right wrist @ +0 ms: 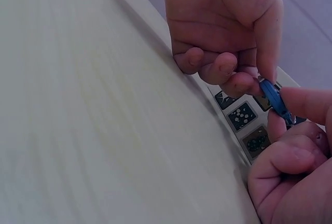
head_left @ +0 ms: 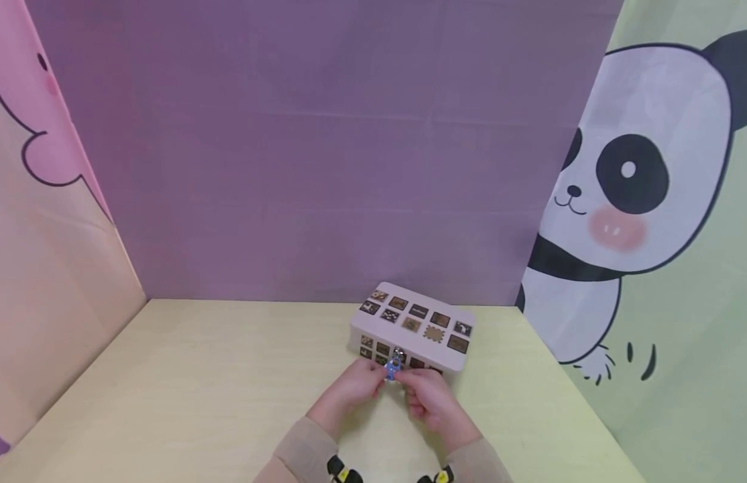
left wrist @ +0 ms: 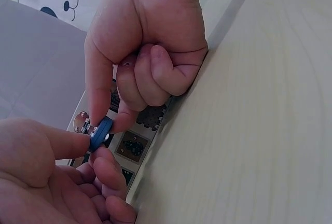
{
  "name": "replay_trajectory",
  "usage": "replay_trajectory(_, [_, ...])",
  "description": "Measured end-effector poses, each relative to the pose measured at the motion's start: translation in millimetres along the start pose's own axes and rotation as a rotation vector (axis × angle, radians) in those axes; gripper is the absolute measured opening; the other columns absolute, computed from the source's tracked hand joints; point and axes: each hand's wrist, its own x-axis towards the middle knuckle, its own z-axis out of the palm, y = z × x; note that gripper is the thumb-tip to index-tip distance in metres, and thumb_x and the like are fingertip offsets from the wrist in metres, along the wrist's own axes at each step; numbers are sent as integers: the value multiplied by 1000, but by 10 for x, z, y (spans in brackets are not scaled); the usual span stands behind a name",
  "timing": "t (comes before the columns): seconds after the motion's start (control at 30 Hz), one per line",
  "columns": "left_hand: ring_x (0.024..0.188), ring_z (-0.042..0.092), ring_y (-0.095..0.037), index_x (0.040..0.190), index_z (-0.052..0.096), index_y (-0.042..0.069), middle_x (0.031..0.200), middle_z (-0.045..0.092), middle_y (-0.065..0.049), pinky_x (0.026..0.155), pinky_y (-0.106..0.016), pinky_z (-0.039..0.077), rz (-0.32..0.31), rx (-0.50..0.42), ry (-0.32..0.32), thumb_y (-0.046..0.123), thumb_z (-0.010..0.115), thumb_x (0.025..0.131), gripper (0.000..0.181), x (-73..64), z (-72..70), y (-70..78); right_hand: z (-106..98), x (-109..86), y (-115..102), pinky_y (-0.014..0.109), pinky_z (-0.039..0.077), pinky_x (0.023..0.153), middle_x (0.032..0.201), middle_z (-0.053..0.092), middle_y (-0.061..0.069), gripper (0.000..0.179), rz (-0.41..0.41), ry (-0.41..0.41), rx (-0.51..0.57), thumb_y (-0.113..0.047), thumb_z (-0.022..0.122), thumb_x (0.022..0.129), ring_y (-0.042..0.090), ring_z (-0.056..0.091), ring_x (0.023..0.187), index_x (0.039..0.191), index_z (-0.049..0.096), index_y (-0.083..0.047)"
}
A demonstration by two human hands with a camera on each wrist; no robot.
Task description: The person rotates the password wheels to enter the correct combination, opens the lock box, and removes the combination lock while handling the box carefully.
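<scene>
A small blue padlock [head_left: 393,367] hangs at the metal clasp [head_left: 399,353] on the front of a pale box [head_left: 430,348] with dark square pictures. My left hand [head_left: 363,380] pinches the padlock from the left between thumb and finger. From the right, my right hand [head_left: 430,397] pinches it too, its other fingers curled into the palm. In the left wrist view, the left thumb meets the padlock [left wrist: 101,133] from below and the right hand [left wrist: 148,42] reaches it from above. In the right wrist view, fingertips cover parts of the padlock [right wrist: 274,97].
The box stands at the back of the light wooden table [head_left: 198,389], close to the purple backdrop [head_left: 325,154]. A panda-printed panel [head_left: 669,221] borders the table on the right, and a pink-figured panel [head_left: 47,282] on the left.
</scene>
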Motion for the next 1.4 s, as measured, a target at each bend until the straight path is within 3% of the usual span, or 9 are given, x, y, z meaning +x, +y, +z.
replay_trajectory(0.23, [48, 34, -9, 76, 60, -5, 58, 46, 2, 45, -22, 27, -5, -13, -5, 13, 52, 103, 34, 6, 5, -2, -1, -4, -10, 21, 28, 45, 57, 38, -9, 22, 3, 4, 22, -21, 73, 92, 6, 32, 49, 103, 72, -1])
replay_trajectory(0.63, [49, 34, -9, 80, 63, -9, 58, 47, 2, 46, -23, 27, -1, -2, -8, 14, 52, 103, 33, -13, -3, 22, -9, -1, -2, 21, 28, 44, 55, 37, -10, 23, 7, -10, 10, -23, 70, 95, 6, 31, 47, 104, 72, -2])
replay_trajectory(1.0, [51, 36, -10, 80, 63, -5, 62, 48, 0, 47, -23, 30, -19, -7, -5, 15, 53, 103, 32, -10, -9, 19, -30, -14, -74, 21, 26, 44, 56, 38, -11, 28, 56, 23, 38, -32, 68, 97, 6, 30, 47, 101, 75, -6])
replay_trajectory(1.4, [54, 37, -10, 86, 65, -8, 68, 51, -2, 49, -24, 32, -26, -4, 0, 13, 52, 103, 29, -35, -13, 61, -58, -38, -127, 21, 26, 46, 57, 36, -9, 35, 26, 7, -73, -35, 65, 99, 7, 28, 49, 108, 74, -2])
